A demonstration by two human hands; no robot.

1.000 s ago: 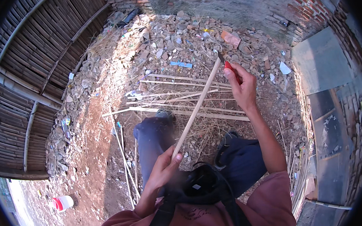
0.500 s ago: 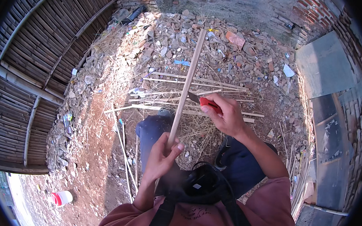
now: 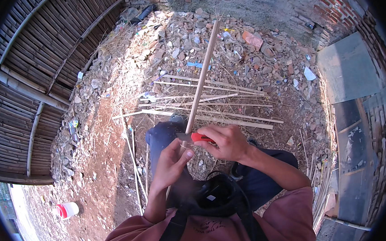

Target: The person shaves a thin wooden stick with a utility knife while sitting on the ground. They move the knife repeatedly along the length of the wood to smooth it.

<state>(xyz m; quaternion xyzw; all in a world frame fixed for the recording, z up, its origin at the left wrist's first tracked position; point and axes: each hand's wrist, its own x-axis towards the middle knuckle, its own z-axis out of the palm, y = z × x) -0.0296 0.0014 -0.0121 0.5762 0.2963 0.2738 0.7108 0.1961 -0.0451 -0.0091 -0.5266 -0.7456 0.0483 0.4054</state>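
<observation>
The long strip slants from my lap out over the rubble, and I have it only near its low end, so a hard push could twist it or swing the far end about. My left leg is bent close beside the cut; a stroke that runs on past the wood might reach it. My left hand is closed on the strip, thumb against fingers, and if that pinch slackened the strip could roll. My right hand is curled firmly round the red-handled knife, its bare blade lying across the strip just beyond my left thumb; a skid toward me would likely nick that first.

The strip itself is narrow, flat-faced and looks straight, browner than the loose strips on the ground beyond my knees. Fine lines run along its length, and the far end is blunt. Whether the blade has bitten in, I can't tell.
</observation>
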